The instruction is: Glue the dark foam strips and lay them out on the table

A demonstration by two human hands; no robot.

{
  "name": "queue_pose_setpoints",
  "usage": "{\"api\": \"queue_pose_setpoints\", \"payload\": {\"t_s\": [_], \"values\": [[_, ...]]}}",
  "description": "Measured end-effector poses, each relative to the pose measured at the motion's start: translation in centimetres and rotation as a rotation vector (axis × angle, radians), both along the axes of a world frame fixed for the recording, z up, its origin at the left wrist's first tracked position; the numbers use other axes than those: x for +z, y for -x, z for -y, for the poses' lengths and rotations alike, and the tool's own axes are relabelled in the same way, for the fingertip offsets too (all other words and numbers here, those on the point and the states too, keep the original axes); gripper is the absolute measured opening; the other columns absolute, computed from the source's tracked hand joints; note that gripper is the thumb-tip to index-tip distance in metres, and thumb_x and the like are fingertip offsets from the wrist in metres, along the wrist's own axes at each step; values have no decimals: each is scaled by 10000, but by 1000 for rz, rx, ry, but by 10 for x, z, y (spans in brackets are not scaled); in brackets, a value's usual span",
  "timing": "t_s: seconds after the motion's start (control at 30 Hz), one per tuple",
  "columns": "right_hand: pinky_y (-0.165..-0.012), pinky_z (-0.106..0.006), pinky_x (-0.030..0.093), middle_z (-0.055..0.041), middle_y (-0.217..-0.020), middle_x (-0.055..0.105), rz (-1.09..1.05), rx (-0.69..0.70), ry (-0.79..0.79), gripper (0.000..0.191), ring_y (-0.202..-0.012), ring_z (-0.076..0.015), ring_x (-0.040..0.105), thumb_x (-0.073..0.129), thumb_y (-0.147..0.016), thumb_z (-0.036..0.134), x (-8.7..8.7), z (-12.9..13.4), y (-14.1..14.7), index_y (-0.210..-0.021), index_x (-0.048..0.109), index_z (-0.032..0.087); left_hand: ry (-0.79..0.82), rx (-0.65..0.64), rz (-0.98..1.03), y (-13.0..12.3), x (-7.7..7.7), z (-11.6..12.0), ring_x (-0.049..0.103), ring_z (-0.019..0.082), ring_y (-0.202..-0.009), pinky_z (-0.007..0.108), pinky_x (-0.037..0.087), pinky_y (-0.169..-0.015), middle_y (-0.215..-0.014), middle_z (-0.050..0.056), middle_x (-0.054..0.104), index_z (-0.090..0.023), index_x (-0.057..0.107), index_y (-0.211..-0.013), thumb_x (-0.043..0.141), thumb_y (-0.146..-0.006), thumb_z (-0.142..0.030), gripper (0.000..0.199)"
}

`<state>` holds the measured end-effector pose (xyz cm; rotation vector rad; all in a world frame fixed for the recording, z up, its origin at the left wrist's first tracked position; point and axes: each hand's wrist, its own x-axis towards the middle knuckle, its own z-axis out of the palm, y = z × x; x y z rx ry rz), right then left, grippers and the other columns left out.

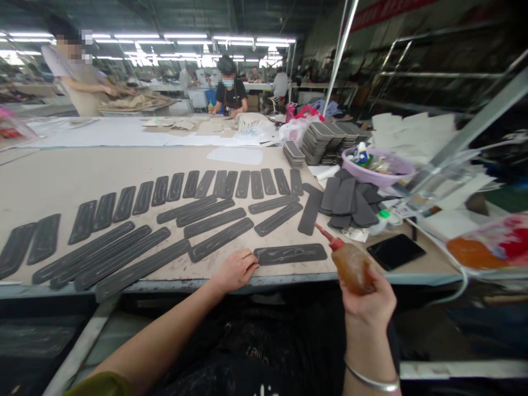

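My right hand [369,297] is wrapped round a squeeze bottle of amber glue [352,267], whose red nozzle points up and left over the table. My left hand [236,271] rests at the table's front edge, its fingers closed on the left end of a dark grey strip [291,253] with rounded ends. Wet, shiny lines run along the top of that strip. Many similar coated strips lie to the left and behind, among them a long strip [220,240] and a row of shorter pieces [243,184]. Beyond the nozzle lies one dry-looking strip [310,212].
At the right are a loose pile of dark pieces [344,197], a purple basin [379,175], a black phone or tablet [396,252] and a bag of orange liquid [474,250]. Stacked pieces [324,140] stand behind. A metal post [457,121] slants nearby. Two co-workers stand across the table.
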<state>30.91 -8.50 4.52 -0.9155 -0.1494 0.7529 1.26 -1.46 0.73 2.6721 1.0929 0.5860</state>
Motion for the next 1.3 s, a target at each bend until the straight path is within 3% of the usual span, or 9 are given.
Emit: {"api": "queue_pose_setpoints", "payload": {"t_s": [0.1, 0.27, 0.47, 0.77, 0.97, 1.13, 1.3], "values": [[-657, -384, 523, -67, -990, 638, -211, -1, 18, 373, -897, -280, 616, 665, -596, 253, 1, -1, -3, -954, 623, 158, 6, -17, 32, 2, -2, -3, 546, 176, -861, 303, 462, -813, -892, 54, 591, -174, 605, -917, 431, -939, -262, 196], [-645, -396, 532, -54, -947, 664, -284, 29, -66, 306, -838, -265, 640, 679, -641, 230, 1, 2, -7, -934, 624, 166, 17, -38, 54, 4, -6, -7, 551, 170, -853, 300, 464, -803, -886, 47, 592, -182, 603, -910, 431, -939, -251, 188], [-649, -396, 530, -59, -953, 664, -402, 6, -206, 242, -858, -256, 635, 617, -645, 210, 11, 8, -15, -884, 612, 175, 47, -18, 85, -3, 8, -2, 572, 149, -821, 267, 473, -760, -863, 34, 597, -186, 600, -877, 445, -929, -236, 171], [-625, -334, 512, -32, -934, 661, -547, -22, -347, 179, -809, -200, 625, 593, -686, 238, 23, 11, -14, -857, 617, 191, -22, -49, 210, -23, 59, -14, 581, 132, -787, 243, 447, -738, -826, 17, 599, -194, 588, -850, 455, -923, -234, 156], [-615, -380, 532, -71, -945, 673, -502, 60, -359, 282, -830, -253, 636, 639, -635, 283, 25, 15, -9, -901, 655, 189, -148, -30, 173, -32, 93, -28, 558, 121, -664, 231, 426, -645, -725, -3, 571, -194, 571, -763, 484, -883, -248, 158], [-648, -419, 544, -46, -930, 682, -554, 43, -312, 238, -827, -260, 645, 659, -624, 251, 26, 18, -8, -858, 667, 206, -199, 71, 175, -40, 124, -32, 566, 125, -657, 232, 422, -640, -708, -4, 586, -194, 566, -739, 497, -850, -268, 150], [-648, -426, 548, -51, -955, 684, -547, 42, -310, 250, -846, -274, 648, 672, -607, 253, 23, 19, -11, -853, 672, 209, -106, 180, 135, -55, 161, -54, 568, 136, -641, 244, 410, -628, -674, -15, 615, -196, 589, -694, 524, -772, -279, 131]]}}
